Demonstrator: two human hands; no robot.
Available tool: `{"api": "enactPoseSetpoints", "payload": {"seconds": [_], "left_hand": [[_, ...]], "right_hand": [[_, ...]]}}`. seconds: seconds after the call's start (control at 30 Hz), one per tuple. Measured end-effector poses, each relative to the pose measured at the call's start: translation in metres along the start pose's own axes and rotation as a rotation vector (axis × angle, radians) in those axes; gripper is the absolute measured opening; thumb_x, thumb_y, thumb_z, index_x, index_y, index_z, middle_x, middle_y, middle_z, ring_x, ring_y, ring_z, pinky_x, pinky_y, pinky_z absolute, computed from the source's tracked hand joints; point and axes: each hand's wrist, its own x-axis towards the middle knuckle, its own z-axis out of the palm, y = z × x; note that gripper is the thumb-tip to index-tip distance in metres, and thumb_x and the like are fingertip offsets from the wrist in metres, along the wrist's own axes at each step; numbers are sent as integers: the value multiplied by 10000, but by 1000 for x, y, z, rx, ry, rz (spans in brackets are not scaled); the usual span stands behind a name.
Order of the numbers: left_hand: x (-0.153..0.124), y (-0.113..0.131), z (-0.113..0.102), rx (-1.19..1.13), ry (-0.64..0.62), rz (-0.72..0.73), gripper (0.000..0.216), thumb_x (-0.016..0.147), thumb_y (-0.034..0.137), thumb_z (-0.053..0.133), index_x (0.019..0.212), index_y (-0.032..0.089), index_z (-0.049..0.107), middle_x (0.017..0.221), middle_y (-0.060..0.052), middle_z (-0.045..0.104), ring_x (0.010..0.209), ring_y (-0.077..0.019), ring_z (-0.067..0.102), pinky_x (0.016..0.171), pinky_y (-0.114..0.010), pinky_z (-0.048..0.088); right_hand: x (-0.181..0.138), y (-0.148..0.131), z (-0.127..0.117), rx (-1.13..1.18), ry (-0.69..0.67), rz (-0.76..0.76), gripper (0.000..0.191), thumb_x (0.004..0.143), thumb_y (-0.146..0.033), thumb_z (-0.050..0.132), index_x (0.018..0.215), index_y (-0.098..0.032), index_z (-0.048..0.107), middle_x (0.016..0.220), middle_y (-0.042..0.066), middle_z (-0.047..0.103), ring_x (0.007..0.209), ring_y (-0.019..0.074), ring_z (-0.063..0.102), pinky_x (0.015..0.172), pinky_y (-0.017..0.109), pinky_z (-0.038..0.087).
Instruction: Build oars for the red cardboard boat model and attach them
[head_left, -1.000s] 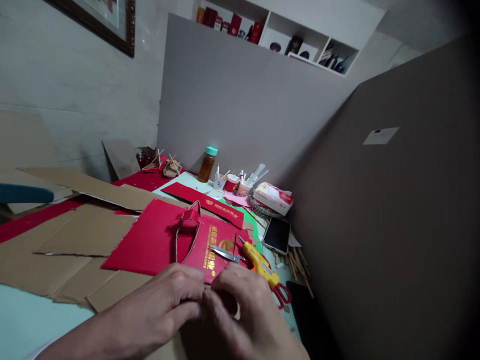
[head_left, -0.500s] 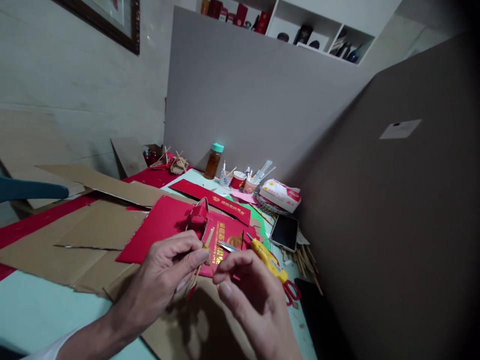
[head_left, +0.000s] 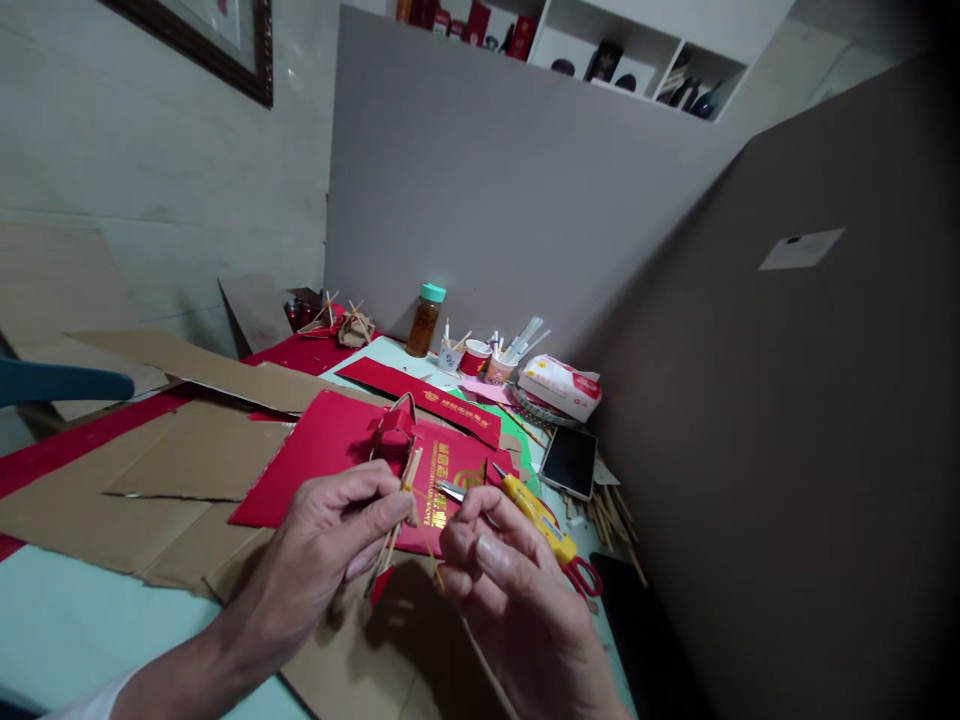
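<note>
My left hand [head_left: 330, 540] pinches a small bundle of thin wooden sticks [head_left: 413, 464] between thumb and fingers. The sticks slant, and a small red piece [head_left: 381, 584] shows near their lower end. A thin yellow rubber band [head_left: 430, 550] is around the bundle and runs to my right hand [head_left: 525, 590], whose curled fingers hold its other end. Just beyond my hands lies a red card [head_left: 300, 455] with gold print, bearing a small red cardboard structure [head_left: 395, 425]. By my right hand are a yellow glue gun [head_left: 536, 515] and red-handled scissors [head_left: 583, 577].
Brown cardboard sheets [head_left: 172, 520] cover the left of the table. Farther back stand a bottle [head_left: 424, 325], cups with pens and sticks [head_left: 475, 358] and a tissue pack [head_left: 559, 385]. A phone [head_left: 568, 462] lies at right, beside loose sticks [head_left: 615, 520] and a grey partition [head_left: 787, 400].
My right hand has moved slightly right and turned, its fingers curling tighter, and the band now shows stretched between my hands. My left hand stays nearly in place on the sticks.
</note>
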Motion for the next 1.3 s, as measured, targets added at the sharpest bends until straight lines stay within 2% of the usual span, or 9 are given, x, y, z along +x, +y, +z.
{"api": "enactPoseSetpoints", "payload": {"seconds": [0.1, 0.3, 0.57, 0.67, 0.73, 0.87, 1.0, 1.13, 1.3], "left_hand": [[-2, 0, -2, 121, -41, 91, 285, 899, 357, 726, 690, 179, 649, 654, 76, 388, 463, -39, 293, 414, -175, 228], [-3, 11, -3, 671, -451, 469, 267, 953, 102, 552, 726, 198, 655, 698, 38, 544, 651, -94, 530, 607, -164, 405], [-2, 16, 2, 914, -437, 503, 310, 974, 199, 526, 714, 209, 696, 696, -15, 651, 649, -165, 621, 614, -217, 473], [-2, 17, 6, 871, -391, 464, 272, 979, 220, 534, 799, 231, 738, 796, -26, 707, 728, -174, 672, 652, -207, 503], [-3, 14, 7, 829, -351, 445, 265, 986, 203, 511, 853, 251, 735, 829, -14, 703, 760, -159, 681, 677, -191, 506], [-6, 8, 5, 811, -226, 419, 304, 987, 206, 485, 717, 232, 621, 696, 22, 595, 632, -124, 601, 600, -190, 453], [-7, 6, 1, 673, -169, 357, 299, 990, 277, 544, 706, 224, 625, 709, 17, 609, 667, -131, 601, 628, -197, 461], [-5, 7, -1, 449, -136, 265, 273, 948, 312, 645, 699, 210, 691, 719, 5, 588, 691, -127, 564, 640, -198, 448], [-5, 8, 5, -39, -138, -124, 236, 783, 390, 855, 707, 185, 765, 624, 45, 492, 456, -27, 327, 426, -148, 287]], "right_hand": [[3, -2, -2, 47, 24, 17, 267, 737, -233, 905, 908, -154, 715, 764, -4, 561, 668, 73, 490, 650, 165, 476], [8, -11, -8, -30, 27, 37, 291, 705, -242, 926, 834, -145, 684, 645, -26, 540, 528, 36, 386, 448, 108, 295], [5, -20, -13, -493, -7, -100, 296, 737, -303, 900, 958, -184, 745, 751, -22, 634, 589, 66, 520, 549, 171, 428], [4, -19, -10, -815, 25, -416, 87, 821, -210, 810, 891, -198, 759, 773, 7, 707, 668, 125, 630, 621, 238, 509], [3, -17, -9, -1053, -19, -743, 108, 887, -102, 708, 917, -195, 755, 808, 34, 753, 713, 155, 671, 678, 294, 538], [-4, -14, -12, -1536, -353, -1238, 269, 972, -20, 525, 1168, -90, 695, 969, 172, 805, 816, 228, 729, 721, 375, 581], [-7, -9, -21, -1722, -454, -1186, 386, 987, -31, 491, 1365, -45, 569, 1160, 231, 767, 980, 280, 734, 778, 408, 611], [0, 3, -22, -1542, -263, -1173, 448, 956, 5, 485, 1375, -147, 526, 1072, 152, 763, 950, 242, 697, 835, 412, 573], [0, -3, -11, -1412, -94, -1007, 352, 869, 16, 534, 1145, -202, 557, 893, 67, 682, 751, 186, 605, 694, 340, 514]]}}
